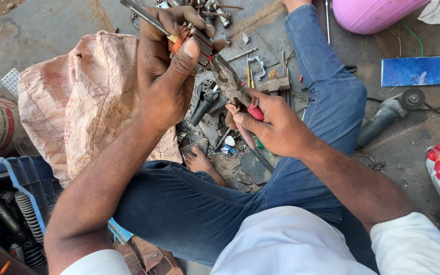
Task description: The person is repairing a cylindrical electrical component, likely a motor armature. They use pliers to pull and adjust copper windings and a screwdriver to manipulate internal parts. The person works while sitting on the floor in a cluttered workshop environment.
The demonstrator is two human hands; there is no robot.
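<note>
From my feed, the left hand (166,76) covers most of the copper-wound part (182,35) it grips, and I can't tell the pliers (235,91) tips' contact with it. The pink container (373,12) and the blue crate (19,178) run off frame. Small scrap on the floor (36,30) is too fine to identify.

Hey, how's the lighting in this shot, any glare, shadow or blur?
Head view: even daylight, soft shadows on the grey concrete ground; mild glare on the pink plastic container; left hand and red-handled pliers are sharp; slight wide-angle stretching at the edges.

tool clutter (215,97) ahead, sack (87,97) left, bare concrete (42,30) beyond sack
</note>
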